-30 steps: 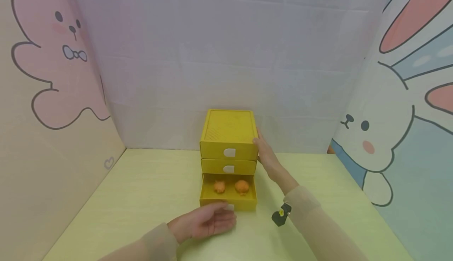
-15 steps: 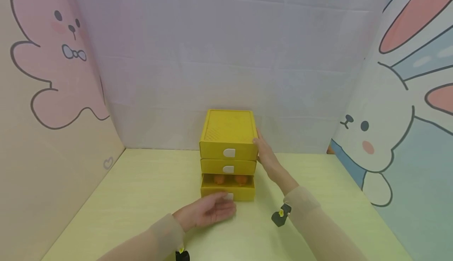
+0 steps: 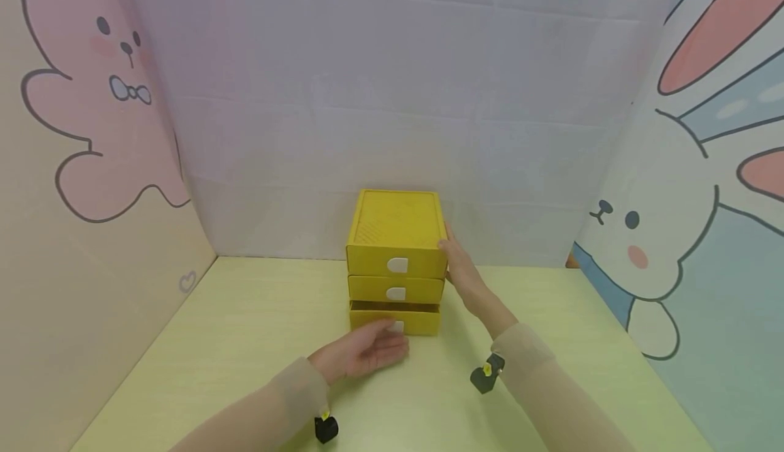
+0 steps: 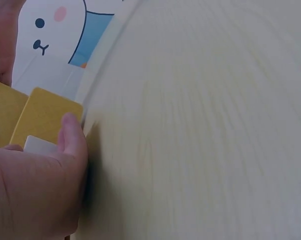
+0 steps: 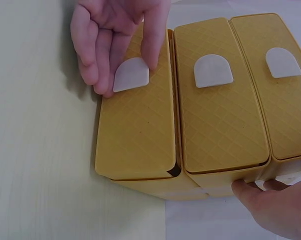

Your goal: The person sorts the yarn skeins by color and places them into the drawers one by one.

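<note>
A yellow three-tier drawer cabinet [image 3: 398, 217] stands against the back wall, each drawer front bearing a white tab handle. The bottom drawer [image 3: 422, 323] juts out slightly in the head view; its contents are nearly all hidden. My left hand [image 3: 361, 353] lies against this drawer's front, palm towards the cabinet, with thumb and fingers around the white handle [image 5: 131, 74] and fingers extended. My right hand [image 3: 462, 271] rests against the cabinet's right side, its thumb at the front edge near the top. The middle drawer [image 5: 220, 120] and top drawer [image 5: 278, 100] are closed.
The pale yellow tabletop [image 3: 263, 323] extends to both sides of the cabinet. A white cloth wall [image 3: 392, 84] rises behind it. Side panels show a pink cartoon bear [image 3: 116, 118] and a white rabbit [image 3: 655, 220].
My left hand has moved forward, sliding the bottom drawer inwards. Two small orange objects inside it have passed almost out of sight. My right hand has stayed on the cabinet's side.
</note>
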Tool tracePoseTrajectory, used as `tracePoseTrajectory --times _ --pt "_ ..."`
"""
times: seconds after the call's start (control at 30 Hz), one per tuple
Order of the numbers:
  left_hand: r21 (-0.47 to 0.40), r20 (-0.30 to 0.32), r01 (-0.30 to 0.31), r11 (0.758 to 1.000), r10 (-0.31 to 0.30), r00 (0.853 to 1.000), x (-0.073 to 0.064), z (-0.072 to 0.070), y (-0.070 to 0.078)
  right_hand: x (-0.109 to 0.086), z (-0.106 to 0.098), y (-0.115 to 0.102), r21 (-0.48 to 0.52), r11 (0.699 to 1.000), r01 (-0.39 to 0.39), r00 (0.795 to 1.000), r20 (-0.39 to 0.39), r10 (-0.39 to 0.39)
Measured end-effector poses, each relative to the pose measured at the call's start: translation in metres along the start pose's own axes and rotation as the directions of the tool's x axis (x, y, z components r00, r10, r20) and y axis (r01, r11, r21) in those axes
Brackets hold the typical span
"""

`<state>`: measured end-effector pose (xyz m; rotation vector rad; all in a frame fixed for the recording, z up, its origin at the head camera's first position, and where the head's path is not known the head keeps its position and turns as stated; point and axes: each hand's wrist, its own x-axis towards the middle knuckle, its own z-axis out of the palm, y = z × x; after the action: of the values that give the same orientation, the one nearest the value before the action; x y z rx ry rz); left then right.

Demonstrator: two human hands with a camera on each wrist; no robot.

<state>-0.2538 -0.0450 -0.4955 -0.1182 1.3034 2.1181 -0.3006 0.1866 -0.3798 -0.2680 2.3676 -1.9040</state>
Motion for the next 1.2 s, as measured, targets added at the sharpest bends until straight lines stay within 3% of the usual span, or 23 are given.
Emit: tracePoseTrajectory --times 0.43,0.83,1.03,1.2 --pt "-0.021 -0.043 -0.009 1.000 0.008 0.999 0.015 -0.002 0.007 0.002 0.002 0.000 0.004 1.000 0.016 1.000 0.003 -0.016" --pt "-0.020 -0.036 -0.007 1.000 0.007 0.999 0.016 -0.002 0.011 0.003 0.002 0.000 -0.002 1.000 0.018 1.000 0.006 -0.018" --pt "0.025 -0.040 -0.012 1.000 0.013 0.999 0.016 -0.004 0.009 0.002 0.001 0.001 -0.009 1.000 0.019 1.000 0.020 -0.018" --pt "0.099 -0.037 -0.029 0.995 0.033 0.999 0.007 -0.010 0.010 0.000 -0.004 0.004 0.002 1.000 0.013 0.999 0.037 -0.013"
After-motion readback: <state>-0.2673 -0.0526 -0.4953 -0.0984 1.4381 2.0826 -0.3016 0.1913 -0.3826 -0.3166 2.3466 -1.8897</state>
